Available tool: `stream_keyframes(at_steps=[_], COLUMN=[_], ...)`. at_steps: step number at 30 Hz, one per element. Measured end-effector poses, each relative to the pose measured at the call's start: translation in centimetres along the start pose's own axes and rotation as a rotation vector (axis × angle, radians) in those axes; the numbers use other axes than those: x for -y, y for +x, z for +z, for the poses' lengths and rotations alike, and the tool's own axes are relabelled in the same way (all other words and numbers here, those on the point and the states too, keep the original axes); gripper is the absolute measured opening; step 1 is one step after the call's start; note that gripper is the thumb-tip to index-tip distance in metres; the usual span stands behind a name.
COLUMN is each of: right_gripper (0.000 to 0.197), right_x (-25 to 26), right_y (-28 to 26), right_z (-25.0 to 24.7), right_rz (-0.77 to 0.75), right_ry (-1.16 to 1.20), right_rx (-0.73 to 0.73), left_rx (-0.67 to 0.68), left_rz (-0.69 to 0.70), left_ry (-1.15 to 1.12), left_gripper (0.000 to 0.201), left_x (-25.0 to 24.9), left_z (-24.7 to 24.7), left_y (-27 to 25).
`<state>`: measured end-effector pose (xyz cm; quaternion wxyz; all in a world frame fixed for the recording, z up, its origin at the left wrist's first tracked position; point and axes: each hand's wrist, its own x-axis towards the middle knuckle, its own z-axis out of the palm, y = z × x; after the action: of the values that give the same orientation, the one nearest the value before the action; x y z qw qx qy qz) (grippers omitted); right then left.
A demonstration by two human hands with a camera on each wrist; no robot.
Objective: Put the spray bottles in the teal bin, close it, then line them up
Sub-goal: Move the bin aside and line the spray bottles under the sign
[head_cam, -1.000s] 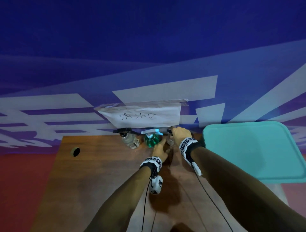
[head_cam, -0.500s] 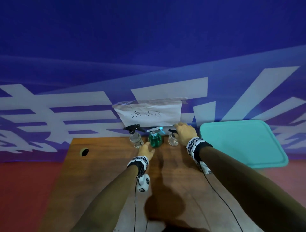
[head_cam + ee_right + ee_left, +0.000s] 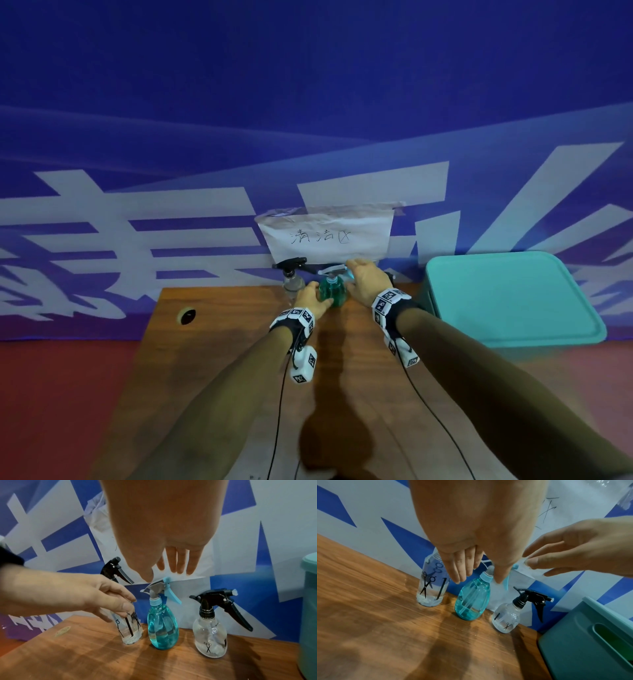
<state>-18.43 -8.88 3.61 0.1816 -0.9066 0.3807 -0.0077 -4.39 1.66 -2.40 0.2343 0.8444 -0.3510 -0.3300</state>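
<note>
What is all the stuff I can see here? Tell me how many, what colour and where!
Clear bottles: two, see-through with black sprayers, at both ends of the row by the wall.
Blue bottle: one, see-through blue, in the middle of the row.
Bin: one, teal, lid shut, right of the table.
Table: one, brown wood, under the bottles.
Paper sign: one, white with handwriting, on the wall behind the bottles.
Wall: one, blue and white, behind the table.
Left hand: one, open, near the left clear bottle.
Right hand: one, open, above the blue bottle's sprayer.
</note>
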Motion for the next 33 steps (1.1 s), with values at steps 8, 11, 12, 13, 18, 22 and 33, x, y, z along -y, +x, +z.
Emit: stream_keyframes(at_steps=[8, 11, 12, 13, 18, 22, 33], right_gripper=[0.062, 0.06, 0.058, 0.056, 0.043, 0.03, 0.015], right_x=[0.1, 0.0, 0.0, 0.0, 0.5, 0.6, 1.8], right_y=[3.1, 4.2, 4.4, 4.7, 5.9, 6.9, 8.4], right_z=[1.9, 2.2, 2.4, 2.6, 3.4, 3.4, 3.2], right_rz=[0.031, 0.007, -0.004, -0.013, -0.026, 0.0, -0.05], right_ry=[-0.074, -0.1, -0.106, -0.105, -0.064, -0.044, -0.193], right_rx=[0.051, 0.093, 0.105, 0.112, 0.131, 0.183, 0.262], left_rx=[0.119, 0.122, 0.122, 0.118, 0.069, 0.029, -0.011], left_rz=[-0.04, -0.028, -0.026, -0.026, 0.001, -0.006, -0.077], left_ry=[-0.036, -0.062, -0.069, -0.075, -0.104, -0.164, -0.179], left_gripper=[0.06, 0.058, 0.058, 0.059, 0.052, 0.045, 0.031], left_x=[2.3, 1.6, 1.3, 1.1, -0.2, -0.5, -0.7], left_z=[0.9, 0.6, 0.6, 0.7, 1.4, 1.7, 1.8], left_y=[3.0, 3.0, 2.9, 3.0, 3.6, 4.3, 5.1])
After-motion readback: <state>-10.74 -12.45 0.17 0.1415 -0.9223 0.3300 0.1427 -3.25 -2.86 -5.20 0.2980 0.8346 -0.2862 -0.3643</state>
